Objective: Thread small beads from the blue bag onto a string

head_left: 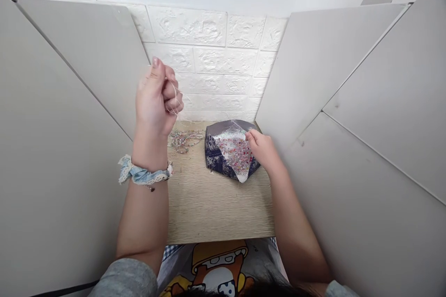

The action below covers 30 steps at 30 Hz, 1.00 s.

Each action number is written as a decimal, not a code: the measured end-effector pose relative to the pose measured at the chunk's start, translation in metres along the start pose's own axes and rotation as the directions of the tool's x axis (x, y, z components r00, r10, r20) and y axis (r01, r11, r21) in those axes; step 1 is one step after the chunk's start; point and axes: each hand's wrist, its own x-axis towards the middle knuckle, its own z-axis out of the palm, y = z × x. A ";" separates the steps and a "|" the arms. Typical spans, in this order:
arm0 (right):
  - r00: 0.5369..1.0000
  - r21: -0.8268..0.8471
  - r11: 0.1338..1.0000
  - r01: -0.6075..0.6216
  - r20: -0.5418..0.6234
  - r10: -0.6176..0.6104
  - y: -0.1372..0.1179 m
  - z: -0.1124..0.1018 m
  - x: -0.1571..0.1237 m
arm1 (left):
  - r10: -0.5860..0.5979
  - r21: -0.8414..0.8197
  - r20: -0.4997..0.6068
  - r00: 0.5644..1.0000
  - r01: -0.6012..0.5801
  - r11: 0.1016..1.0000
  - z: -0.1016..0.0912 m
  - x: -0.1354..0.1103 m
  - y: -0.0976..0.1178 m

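My left hand [158, 95] is raised above the table's left side, its fingers curled closed around a thin pale thread [176, 95] that hangs in loose loops. Lower down, my right hand [260, 146] pinches at the right side of a folded box [214, 153] with dark blue patterned sides and a silvery lining. A fine pale line runs to its fingertips from the upper left; whether it is thread or a needle I cannot tell. Many small pink, red and clear beads [237, 155] lie inside the box. Strands of strung beads [186, 139] rest on the table left of it.
The narrow wooden table [219, 218] ends close to my body. Grey panels stand close on the left [69, 102] and right [348, 79]. A white brick-patterned wall [223, 62] closes off the back. A tiny shiny piece [211, 172] lies before the box.
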 end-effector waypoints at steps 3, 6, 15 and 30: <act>0.999 -0.095 0.995 -0.039 0.033 0.043 0.003 0.002 0.000 | 0.018 -0.057 -0.057 0.998 -0.021 0.998 -0.003 -0.001 0.008; 0.994 -0.164 0.982 -0.092 0.047 0.101 0.005 0.003 0.001 | 0.015 -0.092 -0.104 0.994 -0.025 0.995 -0.006 -0.002 0.013; 0.975 -0.051 0.983 -0.179 -0.141 0.170 0.013 0.004 0.006 | 0.119 -0.067 -0.201 0.972 -0.135 0.989 -0.013 -0.006 0.019; 0.995 0.319 0.944 0.082 -0.086 -0.057 -0.007 0.010 0.001 | -0.598 0.544 0.271 0.754 0.392 0.742 0.013 0.001 -0.081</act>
